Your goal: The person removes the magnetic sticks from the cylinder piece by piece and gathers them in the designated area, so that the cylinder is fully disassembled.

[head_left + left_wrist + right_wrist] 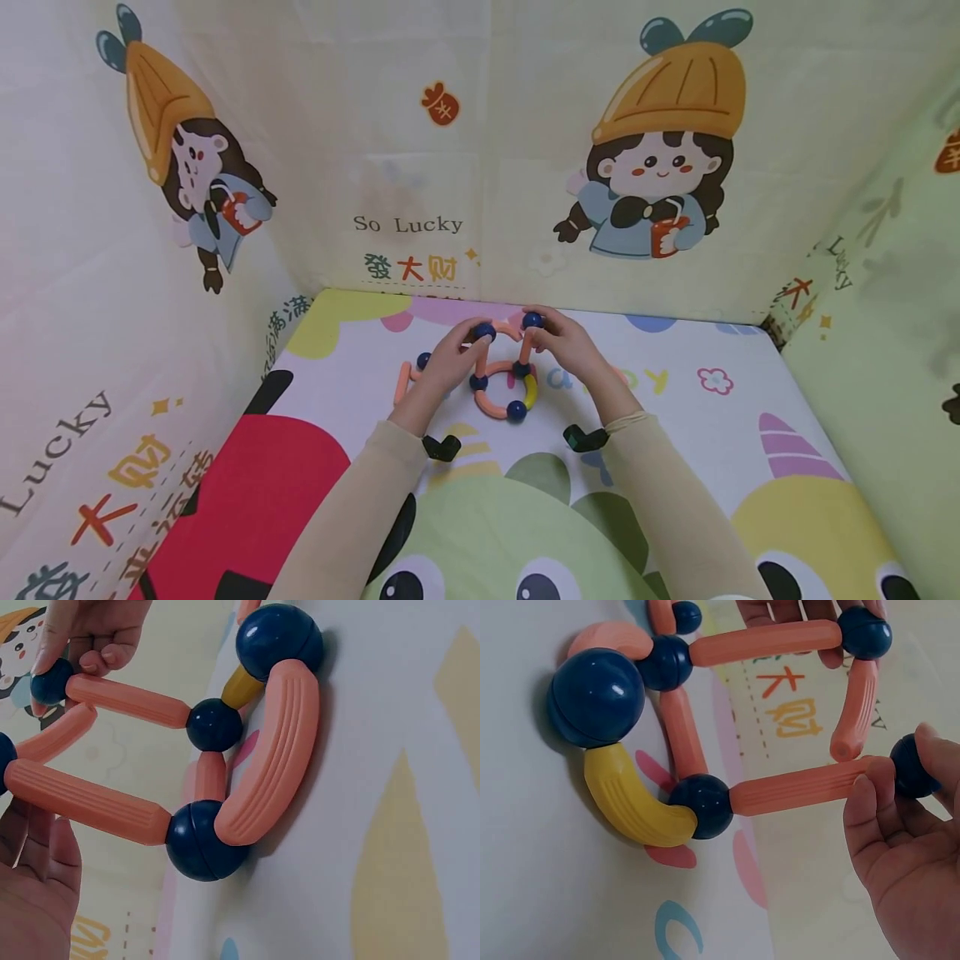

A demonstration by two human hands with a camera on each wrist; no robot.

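Observation:
A ring of curved pink rods, one curved yellow rod (622, 799) and navy balls lies on the printed mat; a ball (516, 411) is at its near side. Two straight pink rods (90, 802) (795, 786) rise from it, each topped by a ball. My left hand (450, 357) holds the left top ball (484, 332). With thumb and fingers my right hand (567, 340) pinches the right top ball (915, 766) and its rod's end. From the left top ball a curved pink rod (861, 705) reaches toward the right one, its tip apart from that ball in the right wrist view.
Left of the ring, partly behind my left forearm, lie another pink rod (402, 383) and a navy ball (423, 360). A printed cloth wall (517, 208) stands behind the mat's far edge, with more cloth on both sides.

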